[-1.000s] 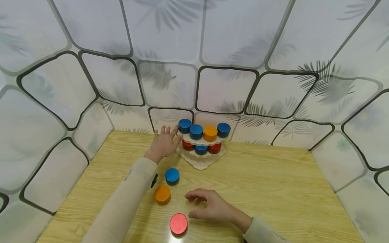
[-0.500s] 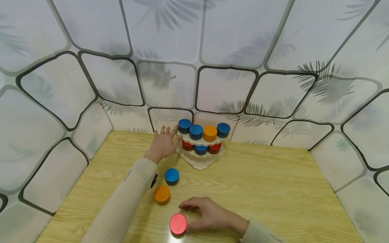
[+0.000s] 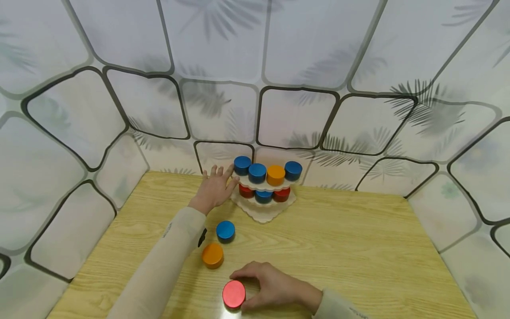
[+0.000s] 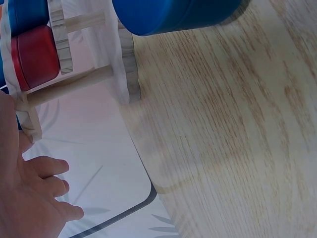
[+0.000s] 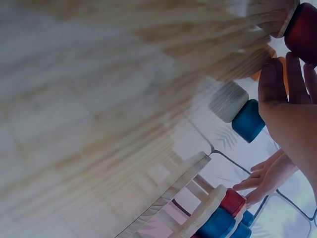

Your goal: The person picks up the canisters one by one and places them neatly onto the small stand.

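A shiny red round tin (image 3: 234,294) stands on the table near the front. My right hand (image 3: 275,285) curls round its right side, thumb low and fingers at the far edge; in the right wrist view the fingers (image 5: 293,82) reach the dark red tin (image 5: 302,34). My left hand (image 3: 214,189) rests at the left edge of a two-tier scalloped stand (image 3: 263,214), fingers spread and fairly straight. Its index finger lies beside a blue tin (image 3: 242,165) on the upper tier. The left wrist view shows that hand (image 4: 32,198) against the stand's edge.
A loose blue tin (image 3: 225,231) and an orange tin (image 3: 213,255) stand between my arms. The upper tier carries several tins, one of them orange (image 3: 276,175); red and blue ones sit below. A patterned backdrop (image 3: 223,110) rises behind the wooden table (image 3: 350,248).
My right hand has moved toward the front left, from beside the red tin to round it. My left hand and the tins have stayed in place.
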A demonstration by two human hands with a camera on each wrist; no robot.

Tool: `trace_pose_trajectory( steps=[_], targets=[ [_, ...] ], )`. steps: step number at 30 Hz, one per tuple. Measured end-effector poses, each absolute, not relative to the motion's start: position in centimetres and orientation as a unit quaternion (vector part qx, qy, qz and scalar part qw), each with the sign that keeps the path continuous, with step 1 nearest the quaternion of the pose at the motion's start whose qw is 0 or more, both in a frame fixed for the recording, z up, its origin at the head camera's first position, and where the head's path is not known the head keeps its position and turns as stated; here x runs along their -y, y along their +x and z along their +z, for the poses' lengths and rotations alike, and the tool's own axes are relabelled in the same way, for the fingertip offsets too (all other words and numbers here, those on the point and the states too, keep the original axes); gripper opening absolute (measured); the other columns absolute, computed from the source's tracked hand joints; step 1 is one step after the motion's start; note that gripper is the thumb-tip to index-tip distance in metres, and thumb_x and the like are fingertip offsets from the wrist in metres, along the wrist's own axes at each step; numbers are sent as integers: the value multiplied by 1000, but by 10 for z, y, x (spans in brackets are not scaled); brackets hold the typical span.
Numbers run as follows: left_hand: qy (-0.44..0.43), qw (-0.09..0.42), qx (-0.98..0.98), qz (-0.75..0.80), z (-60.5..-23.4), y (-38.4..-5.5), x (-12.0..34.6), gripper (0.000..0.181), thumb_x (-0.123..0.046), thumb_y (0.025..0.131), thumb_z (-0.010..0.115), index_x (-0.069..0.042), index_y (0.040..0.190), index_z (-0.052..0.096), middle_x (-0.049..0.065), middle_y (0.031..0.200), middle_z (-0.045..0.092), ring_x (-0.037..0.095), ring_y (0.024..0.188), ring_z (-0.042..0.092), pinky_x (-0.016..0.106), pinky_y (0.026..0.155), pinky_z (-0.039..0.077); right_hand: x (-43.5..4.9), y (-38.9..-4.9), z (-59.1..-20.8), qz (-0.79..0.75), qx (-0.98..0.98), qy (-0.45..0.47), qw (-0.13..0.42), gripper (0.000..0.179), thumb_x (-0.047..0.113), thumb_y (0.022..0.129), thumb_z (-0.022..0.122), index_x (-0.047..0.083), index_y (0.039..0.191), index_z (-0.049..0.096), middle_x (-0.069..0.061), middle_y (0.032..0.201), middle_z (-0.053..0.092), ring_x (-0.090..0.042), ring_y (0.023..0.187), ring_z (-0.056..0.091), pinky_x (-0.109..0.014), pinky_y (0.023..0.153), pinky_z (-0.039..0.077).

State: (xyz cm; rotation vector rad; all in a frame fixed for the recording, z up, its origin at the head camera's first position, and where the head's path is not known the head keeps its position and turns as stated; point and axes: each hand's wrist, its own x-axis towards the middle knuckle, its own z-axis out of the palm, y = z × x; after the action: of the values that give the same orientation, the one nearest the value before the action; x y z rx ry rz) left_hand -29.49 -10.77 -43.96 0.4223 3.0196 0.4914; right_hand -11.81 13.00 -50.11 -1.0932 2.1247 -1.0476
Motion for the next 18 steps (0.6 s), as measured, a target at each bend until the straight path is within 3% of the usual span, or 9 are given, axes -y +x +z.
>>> trace_pose_trajectory(
  steps=[10,18],
  targets=[
    [137,27,-976,164,-439,-294,108,69,-56,114,24,-17,171,20,29,170,27,51,161,15,73,127,12,-128,-119,-500,-370,-795,-411,250,48,36,94,82,25,138,67,15,133,68,4,118,58,-23,107,49],
    [137,28,-977,160,-439,-294,108,69,-56,114,23,-17,171,20,29,170,27,51,161,15,73,127,12,-136,-128,-501,-420,-797,-365,234,45,37,91,83,28,133,67,16,123,69,2,108,61,-23,102,52]
  ],
)
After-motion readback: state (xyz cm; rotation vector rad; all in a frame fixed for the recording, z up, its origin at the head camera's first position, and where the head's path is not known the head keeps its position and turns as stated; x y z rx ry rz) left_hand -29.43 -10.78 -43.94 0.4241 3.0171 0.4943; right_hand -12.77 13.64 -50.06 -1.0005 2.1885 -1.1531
